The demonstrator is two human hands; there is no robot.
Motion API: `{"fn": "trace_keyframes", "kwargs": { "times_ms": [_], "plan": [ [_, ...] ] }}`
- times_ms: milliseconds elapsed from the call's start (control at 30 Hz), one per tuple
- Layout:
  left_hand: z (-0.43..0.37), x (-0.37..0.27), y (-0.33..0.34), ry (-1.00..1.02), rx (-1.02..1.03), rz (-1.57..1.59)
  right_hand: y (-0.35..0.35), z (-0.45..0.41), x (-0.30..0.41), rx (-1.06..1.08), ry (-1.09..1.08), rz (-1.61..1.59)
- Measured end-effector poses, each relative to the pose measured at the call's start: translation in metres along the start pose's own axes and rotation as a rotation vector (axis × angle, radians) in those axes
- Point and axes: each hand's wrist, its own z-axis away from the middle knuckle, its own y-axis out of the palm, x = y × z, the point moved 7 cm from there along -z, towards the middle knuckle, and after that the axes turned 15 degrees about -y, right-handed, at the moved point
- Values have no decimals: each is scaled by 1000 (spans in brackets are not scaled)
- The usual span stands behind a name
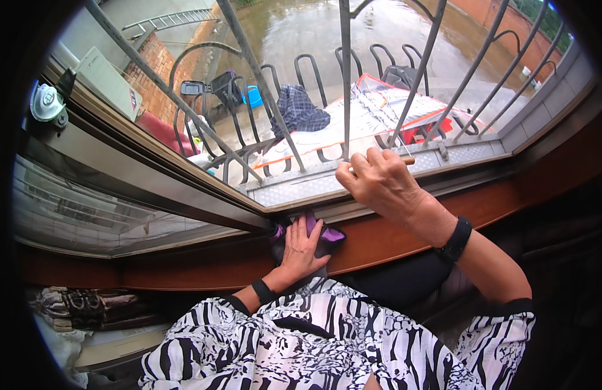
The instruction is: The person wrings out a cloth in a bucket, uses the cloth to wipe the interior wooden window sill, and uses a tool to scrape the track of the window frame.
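Observation:
My left hand (300,249) lies with its fingers spread on a black and purple fabric item (333,235), pressing it against the wooden window sill (379,239). Under my palm most of that item is hidden, so its exact kind cannot be told. My right hand (381,183) is raised above the window frame's lower track, curled around a slim brown rod (407,160) that looks like a tool handle. A thin pale line rises near the rod. The rest of the rod is covered by my fingers.
Metal security bars (346,97) stand just beyond my right hand. A sliding window pane (86,204) is at the left. Outside, a dark checked cloth (298,109) and a white sheet with orange edging (350,114) lie over a rack of looped bars.

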Motion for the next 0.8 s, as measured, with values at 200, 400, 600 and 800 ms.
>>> {"fn": "trace_keyframes", "kwargs": {
  "times_ms": [200,400,600,800],
  "plan": [
    [-2,-6,-9,29,-56,-5,-70,-4,-57,-402,161,224],
    [-8,-2,-10,62,-83,100,1,39,-14,-187,322,-427],
    [-22,-44,-21,266,-38,427,43,97,29,-371,895,-1657],
    [-30,-97,-22,432,-3,318,27,126,44,-518,1138,-1740]
  ]
}}
